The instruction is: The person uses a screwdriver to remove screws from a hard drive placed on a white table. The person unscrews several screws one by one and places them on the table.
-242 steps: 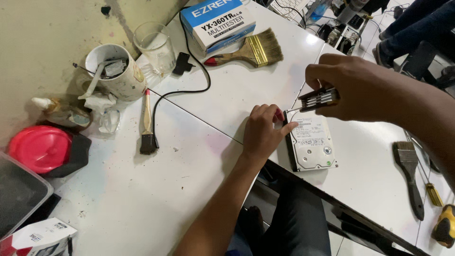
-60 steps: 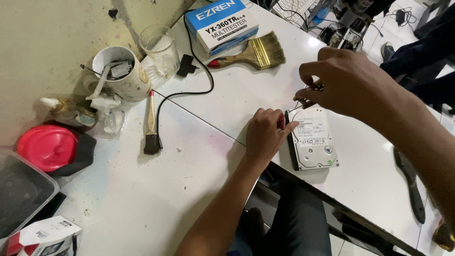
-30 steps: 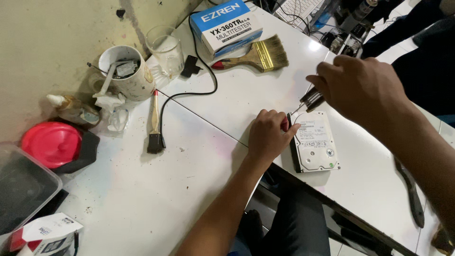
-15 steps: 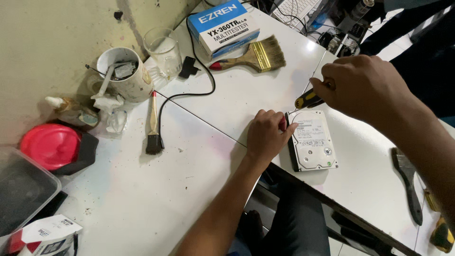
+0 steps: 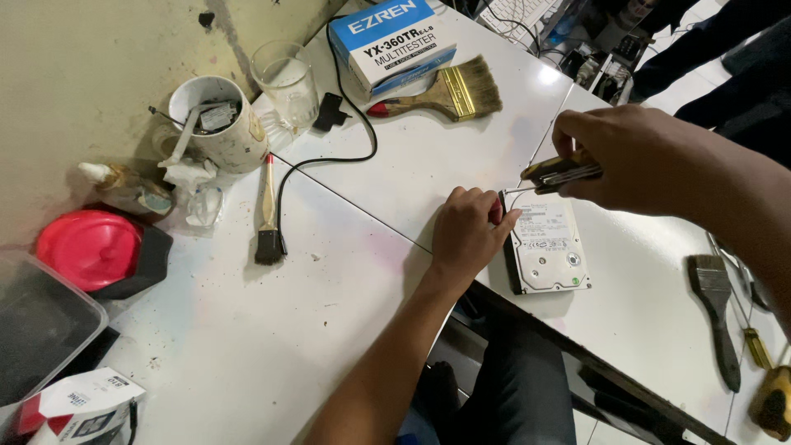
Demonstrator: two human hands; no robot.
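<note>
- Right hand [image 5: 651, 161]: fingers closed around the yellow-and-black handle of a screwdriver [image 5: 560, 174]; the shaft points left from the grip toward the upper left corner of the hard drive [image 5: 545, 245].
- Left hand [image 5: 467, 233]: fingers curled, pressed on that same corner, just left of the screwdriver tip; whether it pinches anything cannot be told.
- Hard drive: flat on the white table [image 5: 272, 330], directly below the right-hand grip.
- Left of the grips: small black-bristle brush [image 5: 268, 216], black cable [image 5: 325, 156], mug [image 5: 212, 125].
- Above: wide paintbrush [image 5: 445, 92], blue-and-white box [image 5: 394, 39].
</note>
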